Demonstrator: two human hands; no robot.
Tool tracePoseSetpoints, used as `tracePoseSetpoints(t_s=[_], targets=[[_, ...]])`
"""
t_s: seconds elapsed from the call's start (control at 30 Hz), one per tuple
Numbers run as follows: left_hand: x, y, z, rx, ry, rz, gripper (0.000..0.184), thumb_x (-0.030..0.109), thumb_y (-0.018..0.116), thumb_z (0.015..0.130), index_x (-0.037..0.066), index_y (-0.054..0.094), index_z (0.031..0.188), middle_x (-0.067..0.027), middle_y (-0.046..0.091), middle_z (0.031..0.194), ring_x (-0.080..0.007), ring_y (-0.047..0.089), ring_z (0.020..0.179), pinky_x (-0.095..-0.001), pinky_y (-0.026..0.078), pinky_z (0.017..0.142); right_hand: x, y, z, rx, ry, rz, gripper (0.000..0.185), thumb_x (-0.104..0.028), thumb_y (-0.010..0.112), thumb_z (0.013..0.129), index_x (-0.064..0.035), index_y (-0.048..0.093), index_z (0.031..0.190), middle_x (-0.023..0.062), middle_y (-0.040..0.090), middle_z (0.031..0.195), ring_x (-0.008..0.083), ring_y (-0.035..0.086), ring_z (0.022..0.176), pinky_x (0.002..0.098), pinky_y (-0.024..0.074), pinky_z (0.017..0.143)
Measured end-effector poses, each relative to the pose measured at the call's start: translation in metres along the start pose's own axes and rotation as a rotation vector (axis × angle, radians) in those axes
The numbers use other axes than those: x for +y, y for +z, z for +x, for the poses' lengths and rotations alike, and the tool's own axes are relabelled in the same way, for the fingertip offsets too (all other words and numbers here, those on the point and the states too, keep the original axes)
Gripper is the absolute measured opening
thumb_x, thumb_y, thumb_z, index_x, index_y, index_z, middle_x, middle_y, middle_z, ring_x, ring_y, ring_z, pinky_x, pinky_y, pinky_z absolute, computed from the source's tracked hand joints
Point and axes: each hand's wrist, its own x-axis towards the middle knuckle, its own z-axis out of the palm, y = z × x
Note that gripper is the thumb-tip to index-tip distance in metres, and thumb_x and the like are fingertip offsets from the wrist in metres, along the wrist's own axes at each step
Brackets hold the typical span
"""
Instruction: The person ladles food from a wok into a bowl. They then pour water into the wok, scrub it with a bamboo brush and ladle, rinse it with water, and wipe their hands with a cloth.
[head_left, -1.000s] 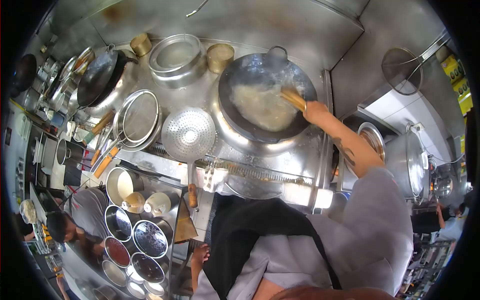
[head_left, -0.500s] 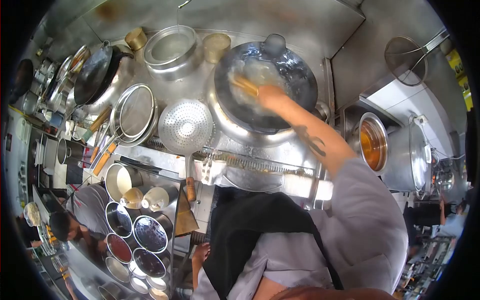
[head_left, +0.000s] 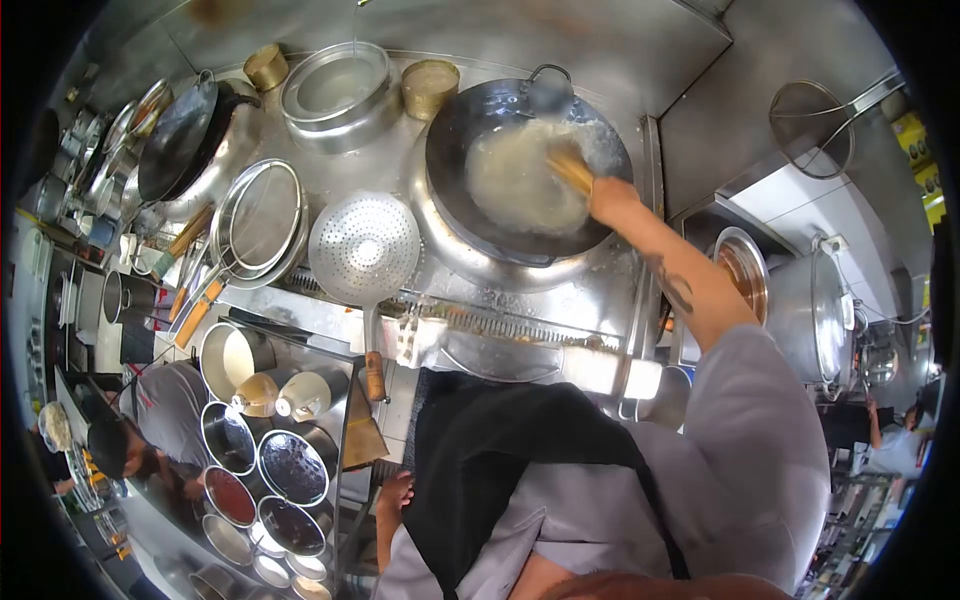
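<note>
My right hand (head_left: 612, 203) is closed around a bamboo wok brush (head_left: 570, 168), whose bristle end is blurred by motion. The brush is inside a dark wok (head_left: 452, 150), over cloudy, frothy liquid (head_left: 520, 185). The wok rests on a round metal burner ring, its loop handle at the far side. Down at my side, by the black apron (head_left: 480, 430), hangs my left hand (head_left: 396, 490); its fingers are curled, and nothing shows in them.
Left of the wok lie a perforated ladle (head_left: 364, 245) and wire strainers (head_left: 255, 220). Behind stand a metal pot (head_left: 335, 90) and a brass-coloured tin (head_left: 430, 88). Several sauce containers (head_left: 297, 465) fill the lower-left counter. A co-worker (head_left: 170, 420) is beyond them. A large pot (head_left: 815, 310) stands at right.
My right hand and the brush have swept rightward across the wok. The liquid now spreads wider and looks cloudier. My left hand stays low at my side.
</note>
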Motion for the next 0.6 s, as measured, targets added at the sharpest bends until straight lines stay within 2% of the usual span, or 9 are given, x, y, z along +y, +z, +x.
tracePoseSetpoints(t_s=[0.07, 0.13, 0.2, 0.23, 0.3, 0.37, 0.43, 0.53, 0.6], targets=[[-0.002, -0.009, 0.003, 0.002, -0.013, -0.012, 0.035, 0.022, 0.058, 0.088, 0.016, 0.059, 0.122, 0.0022, 0.057, 0.081, -0.0107, 0.053, 0.061, -0.0302, 0.044, 0.054, -0.004, -0.015, -0.044, -0.078, -0.052, -0.001, 0.033, -0.029, 0.060, 0.080, -0.0034, 0.066, 0.101, 0.0218, 0.067, 0.096, 0.0355, 0.065, 0.092, 0.0450, 0.0522, 0.081], [-0.027, -0.013, 0.011, -0.003, -0.043, -0.025, 0.034, 0.022, 0.059, 0.088, 0.016, 0.059, 0.122, 0.0021, 0.056, 0.079, -0.0108, 0.053, 0.060, -0.0300, 0.044, 0.053, 0.029, -0.034, -0.053, -0.091, -0.028, -0.006, 0.033, -0.026, 0.059, 0.080, -0.0029, 0.066, 0.102, 0.0214, 0.067, 0.097, 0.0350, 0.066, 0.092, 0.0444, 0.0520, 0.083], [-0.056, -0.013, 0.027, -0.121, -0.315, -0.392, 0.035, 0.022, 0.060, 0.088, 0.015, 0.059, 0.122, 0.0019, 0.057, 0.078, -0.0105, 0.053, 0.060, -0.0290, 0.044, 0.054, 0.050, -0.039, -0.046, -0.063, 0.055, -0.018, 0.033, -0.024, 0.058, 0.081, -0.0028, 0.066, 0.104, 0.0208, 0.067, 0.098, 0.0339, 0.066, 0.093, 0.0439, 0.0517, 0.084], [-0.058, -0.008, 0.025, -0.122, -0.315, -0.393, 0.035, 0.022, 0.060, 0.088, 0.015, 0.059, 0.122, 0.0019, 0.057, 0.078, -0.0105, 0.053, 0.060, -0.0290, 0.044, 0.054, 0.053, -0.043, -0.035, -0.019, 0.107, -0.023, 0.032, -0.024, 0.057, 0.081, -0.0031, 0.066, 0.105, 0.0206, 0.067, 0.100, 0.0333, 0.066, 0.094, 0.0440, 0.0516, 0.084], [-0.058, -0.002, 0.019, -0.038, -0.251, -0.292, 0.035, 0.023, 0.061, 0.087, 0.015, 0.059, 0.121, 0.0013, 0.058, 0.080, -0.0103, 0.053, 0.059, -0.0297, 0.044, 0.053, 0.037, -0.034, -0.031, -0.034, 0.209, -0.024, 0.032, -0.024, 0.057, 0.083, -0.0038, 0.066, 0.105, 0.0202, 0.067, 0.102, 0.0340, 0.065, 0.095, 0.0442, 0.0514, 0.085], [-0.053, 0.006, 0.017, 0.046, -0.184, -0.196, 0.035, 0.024, 0.062, 0.087, 0.015, 0.060, 0.120, 0.0007, 0.060, 0.082, -0.0102, 0.054, 0.059, -0.0305, 0.044, 0.052, 0.023, -0.026, -0.048, -0.080, 0.038, -0.040, 0.031, -0.025, 0.056, 0.083, -0.0047, 0.067, 0.103, 0.0201, 0.067, 0.102, 0.0357, 0.065, 0.095, 0.0443, 0.0514, 0.085], [-0.049, 0.007, 0.008, 0.090, -0.160, -0.146, 0.035, 0.024, 0.062, 0.086, 0.015, 0.060, 0.119, 0.0004, 0.060, 0.082, -0.0102, 0.054, 0.059, -0.0309, 0.044, 0.051, 0.022, -0.025, -0.041, -0.068, -0.006, -0.028, 0.030, -0.025, 0.057, 0.083, -0.0059, 0.068, 0.102, 0.0196, 0.067, 0.102, 0.0375, 0.064, 0.096, 0.0452, 0.0508, 0.086], [-0.015, -0.002, -0.012, 0.121, -0.126, 0.020, 0.034, 0.026, 0.064, 0.084, 0.012, 0.063, 0.115, -0.0067, 0.065, 0.084, -0.0158, 0.061, 0.062, -0.0340, 0.047, 0.052, 0.007, -0.038, 0.017, 0.016, 0.025, 0.019, 0.031, -0.026, 0.057, 0.082, -0.0066, 0.069, 0.102, 0.0177, 0.068, 0.103, 0.0355, 0.065, 0.097, 0.0444, 0.0512, 0.085], [0.031, -0.014, -0.043, 0.165, 0.158, 0.395, 0.035, 0.028, 0.065, 0.081, 0.007, 0.065, 0.109, -0.0172, 0.067, 0.086, -0.0254, 0.066, 0.069, -0.0364, 0.051, 0.059, -0.032, -0.039, 0.064, 0.008, 0.077, 0.107, 0.031, -0.027, 0.058, 0.081, -0.0062, 0.069, 0.100, 0.0175, 0.067, 0.104, 0.0343, 0.066, 0.096, 0.0429, 0.0522, 0.083]])
